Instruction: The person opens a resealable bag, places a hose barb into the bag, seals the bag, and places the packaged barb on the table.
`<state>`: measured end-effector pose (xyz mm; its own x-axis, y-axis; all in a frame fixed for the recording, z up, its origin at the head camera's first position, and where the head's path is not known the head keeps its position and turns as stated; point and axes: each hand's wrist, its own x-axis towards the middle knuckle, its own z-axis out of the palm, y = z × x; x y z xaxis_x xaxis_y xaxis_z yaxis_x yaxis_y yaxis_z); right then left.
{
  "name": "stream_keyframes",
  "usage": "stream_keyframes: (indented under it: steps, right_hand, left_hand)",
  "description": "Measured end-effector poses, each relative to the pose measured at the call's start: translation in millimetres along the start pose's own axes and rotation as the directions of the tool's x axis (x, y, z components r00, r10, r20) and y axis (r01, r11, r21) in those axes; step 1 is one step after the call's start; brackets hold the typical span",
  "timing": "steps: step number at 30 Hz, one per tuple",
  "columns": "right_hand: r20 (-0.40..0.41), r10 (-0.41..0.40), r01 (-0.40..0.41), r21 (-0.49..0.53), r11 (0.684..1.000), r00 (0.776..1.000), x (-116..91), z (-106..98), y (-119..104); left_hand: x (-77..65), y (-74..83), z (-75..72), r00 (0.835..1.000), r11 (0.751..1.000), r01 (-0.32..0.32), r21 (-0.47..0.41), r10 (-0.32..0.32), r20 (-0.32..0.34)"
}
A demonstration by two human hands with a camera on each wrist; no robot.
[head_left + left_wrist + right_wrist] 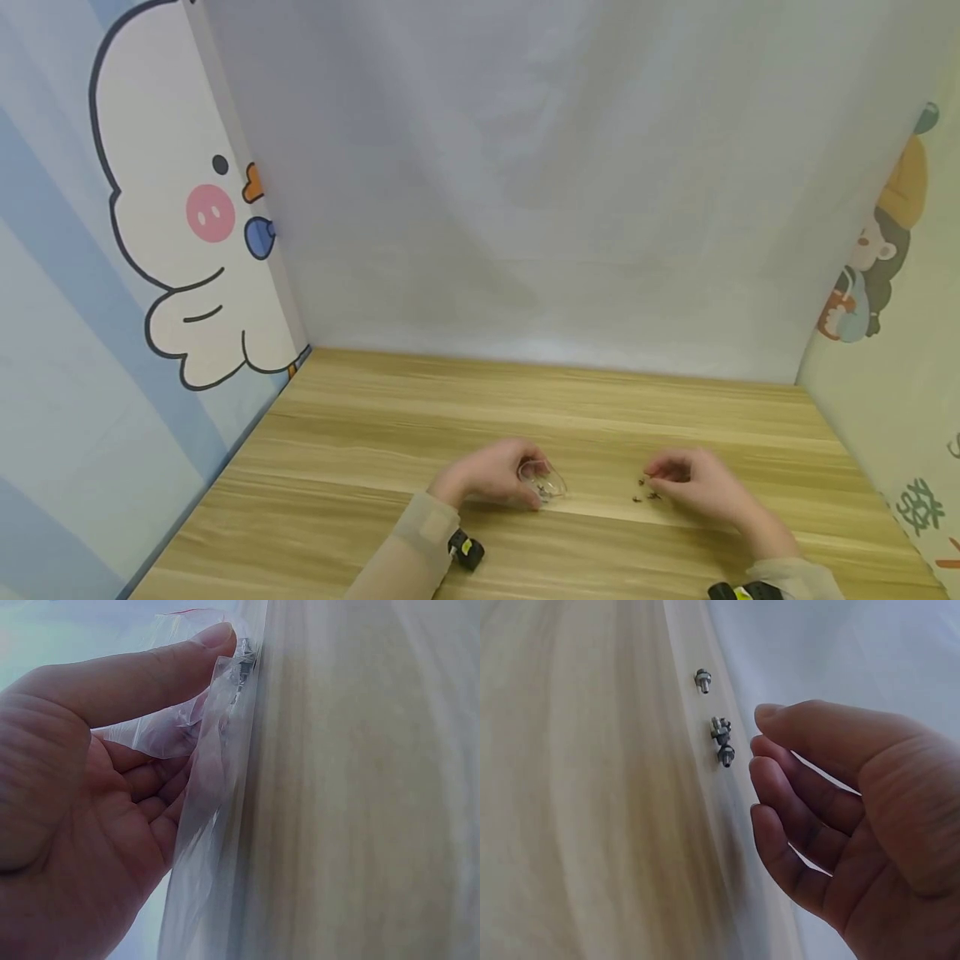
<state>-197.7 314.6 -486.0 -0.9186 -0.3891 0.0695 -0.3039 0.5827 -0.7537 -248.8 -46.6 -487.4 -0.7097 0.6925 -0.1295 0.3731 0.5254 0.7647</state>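
My left hand [491, 475] holds a clear plastic zip bag [555, 483], its thumb and fingers around the opening. In the left wrist view the bag [202, 795] has a thin red line at its rim, and small dark metal pieces [244, 660] show by the thumb tip. Several small screws with nuts or washers [720, 733] lie on the table near my right hand [701, 483], one of them [703, 680] apart from the cluster. The right hand's fingers are loosely bent beside the screws; nothing shows between thumb and fingertips.
The wood-grain table [390, 417] stretches beneath both hands. A pale curtain [525, 208] hangs behind it. At the left stands a printed panel [150, 233] with a cartoon bird, at the right another cartoon panel [885, 417].
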Motion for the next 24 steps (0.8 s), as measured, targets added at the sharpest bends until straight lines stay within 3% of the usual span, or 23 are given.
stream_keyframes:
  steps: [11,17,24]
  right_hand:
    - [0.04,0.034,-0.034,0.003,0.999,0.999,-2.8,-4.9,7.8]
    - [0.07,-0.004,0.002,0.02,1.0,0.998,-3.0,-5.0,12.5]
    - [0.101,0.03,-0.033,0.034,0.999,0.994,-3.8,-3.6,17.8]
  left_hand:
    - [1.3,-4.1,0.3,1.0,1.0,0.003,0.01,-0.003,-0.002]
    - [2.2,-4.3,0.5,1.0,1.0,0.012,0.007,-0.012,-0.005]
    - [3.6,-4.1,0.9,1.0,1.0,0.011,0.024,-0.011,-0.007]
